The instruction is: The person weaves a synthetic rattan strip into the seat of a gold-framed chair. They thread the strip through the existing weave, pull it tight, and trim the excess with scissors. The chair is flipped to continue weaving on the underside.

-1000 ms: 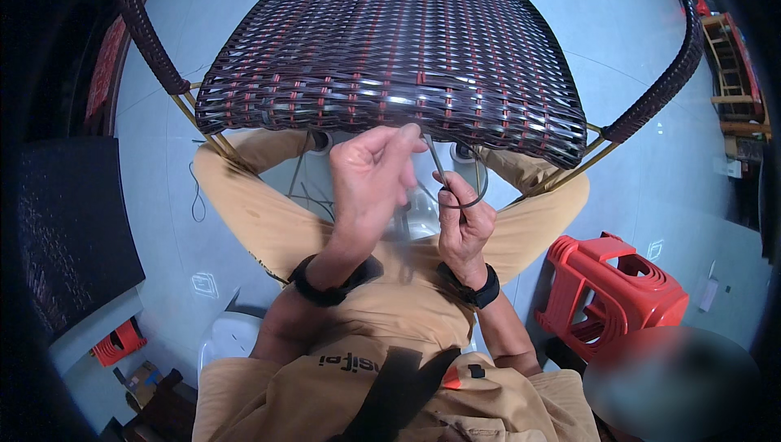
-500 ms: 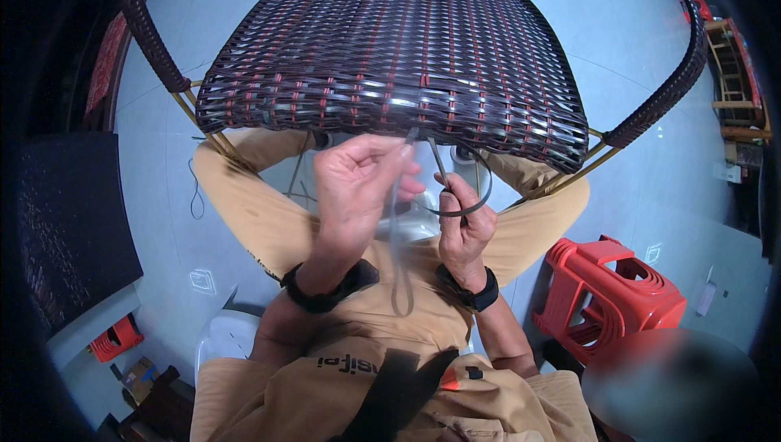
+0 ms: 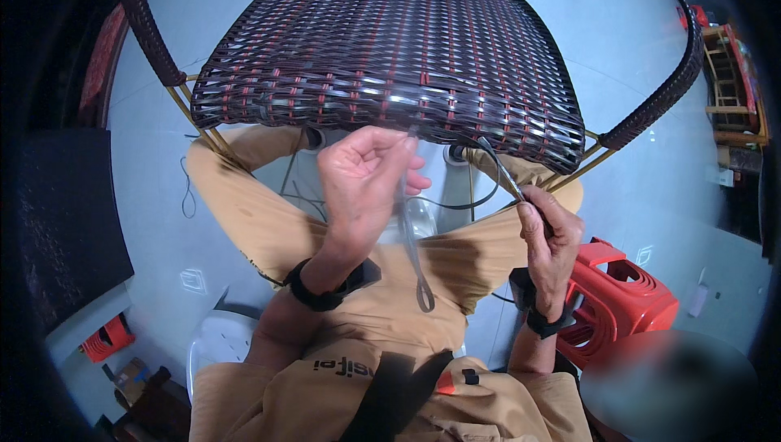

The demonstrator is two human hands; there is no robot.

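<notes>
In front of me is a woven chair [image 3: 382, 52] of dark brown and red plastic strips, its near edge facing my lap. My left hand [image 3: 362, 186] is closed in a pinch just under that edge, on a flat grey-brown weaving strip [image 3: 415, 259] whose looped tail hangs toward my lap. Gripped in my right hand [image 3: 551, 239] is a slender metal tool [image 3: 506, 172], its tip near the underside of the weave, right of the left hand. A curved length of strip [image 3: 455, 206] hangs between the two hands.
Brown-woven armrests [image 3: 663, 92] flank the chair on gold metal legs [image 3: 582, 167]. Stacked red plastic stools [image 3: 622, 296] stand to my right, near a blurred round shape. At left are a dark panel [image 3: 69, 230] and a red stool [image 3: 108, 339]. Thin strip ends lie on the floor.
My right hand has moved right with the metal tool, away from the left hand, and the tool's tip has shifted right along the chair edge. The left hand stays nearly in place.
</notes>
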